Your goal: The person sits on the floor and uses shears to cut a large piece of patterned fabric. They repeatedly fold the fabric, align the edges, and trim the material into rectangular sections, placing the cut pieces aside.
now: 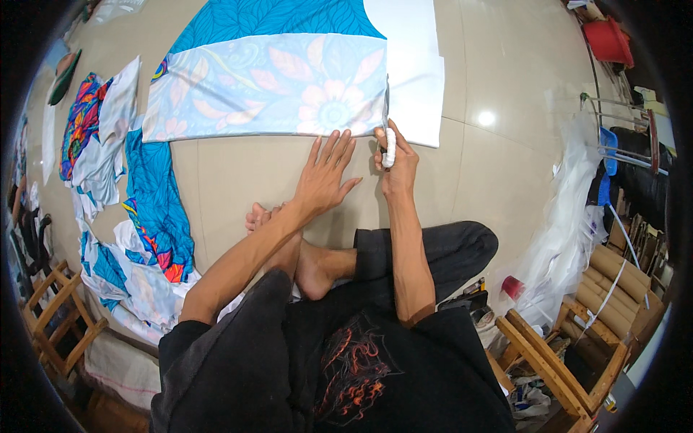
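Folded fabric (274, 86), teal leaf print above and a pale floral band below, lies on white fabric (419, 86) on the tiled floor. My left hand (325, 173) rests with fingers spread at the band's lower edge. My right hand (397, 162) grips scissors (389, 148) with white-wrapped handles, their blades pointing away from me along the band's right edge. My bare feet (314, 278) and crossed legs are below the fabric.
Printed fabric pieces (159, 191) lie heaped at left beside a wooden frame (54, 310). At right are a red bucket (606, 40), translucent plastic sheeting (548, 238), cardboard rolls (610, 289), a metal rack (624, 155) and another wooden frame (548, 368).
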Motion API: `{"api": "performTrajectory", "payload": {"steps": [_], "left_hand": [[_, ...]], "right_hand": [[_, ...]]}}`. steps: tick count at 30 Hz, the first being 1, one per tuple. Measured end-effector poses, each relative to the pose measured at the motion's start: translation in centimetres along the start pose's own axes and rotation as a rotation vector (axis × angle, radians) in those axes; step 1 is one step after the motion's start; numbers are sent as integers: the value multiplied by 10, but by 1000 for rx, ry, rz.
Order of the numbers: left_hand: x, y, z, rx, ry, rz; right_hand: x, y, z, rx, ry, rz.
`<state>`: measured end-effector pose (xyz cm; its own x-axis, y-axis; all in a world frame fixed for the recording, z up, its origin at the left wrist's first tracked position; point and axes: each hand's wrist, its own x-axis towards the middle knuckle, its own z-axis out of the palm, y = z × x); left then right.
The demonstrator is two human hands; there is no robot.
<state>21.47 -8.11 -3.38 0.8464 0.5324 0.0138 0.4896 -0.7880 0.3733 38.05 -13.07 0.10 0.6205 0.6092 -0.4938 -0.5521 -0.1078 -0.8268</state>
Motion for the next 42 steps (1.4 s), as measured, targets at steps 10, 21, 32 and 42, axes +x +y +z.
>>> {"api": "performTrajectory", "payload": {"steps": [10, 21, 32, 42], "left_hand": [[0, -1, -3, 46, -15, -12], [3, -1, -4, 7, -31, -19], [6, -1, -6, 11, -91, -43], [8, -2, -2, -16, -133, -55]], "right_hand": [[10, -7, 6, 21, -1, 39], [27, -17, 17, -64, 13, 41], [54, -19, 22, -21, 6, 16], [79, -28, 37, -36, 30, 4]]}}
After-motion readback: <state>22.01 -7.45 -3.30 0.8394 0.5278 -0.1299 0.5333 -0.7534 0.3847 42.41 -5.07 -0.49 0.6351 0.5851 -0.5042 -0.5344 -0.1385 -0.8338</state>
